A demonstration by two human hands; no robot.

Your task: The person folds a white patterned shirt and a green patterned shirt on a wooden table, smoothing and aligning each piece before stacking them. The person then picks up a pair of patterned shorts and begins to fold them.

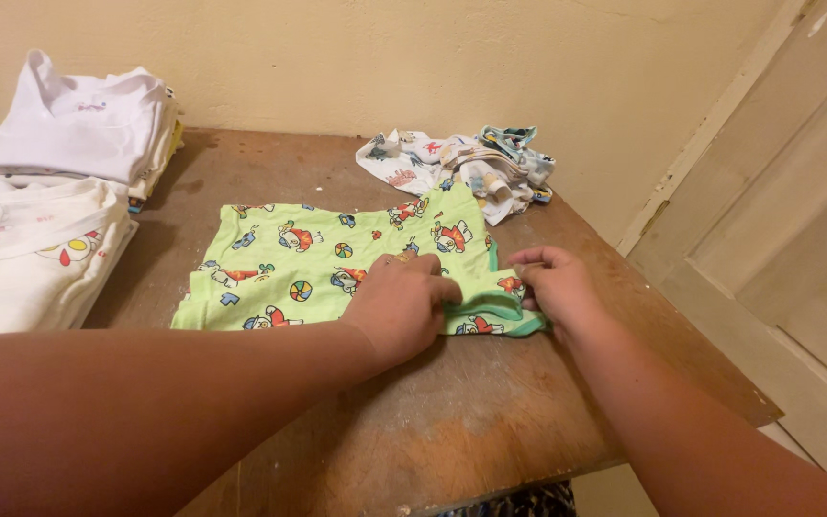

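Note:
A small green child's shirt (289, 263) with cartoon prints lies flat on the brown wooden table (471, 412). My left hand (402, 304) presses down on its right part, fingers curled over the teal-edged hem. My right hand (555, 287) pinches the shirt's right edge next to the teal trim. Both hands touch the shirt and lie close together.
A crumpled heap of white printed clothes (461, 165) lies at the table's far side. Two stacks of folded white garments (69, 124) (31, 254) stand at the left. A cream wall runs behind and a pale door (796, 220) is at the right.

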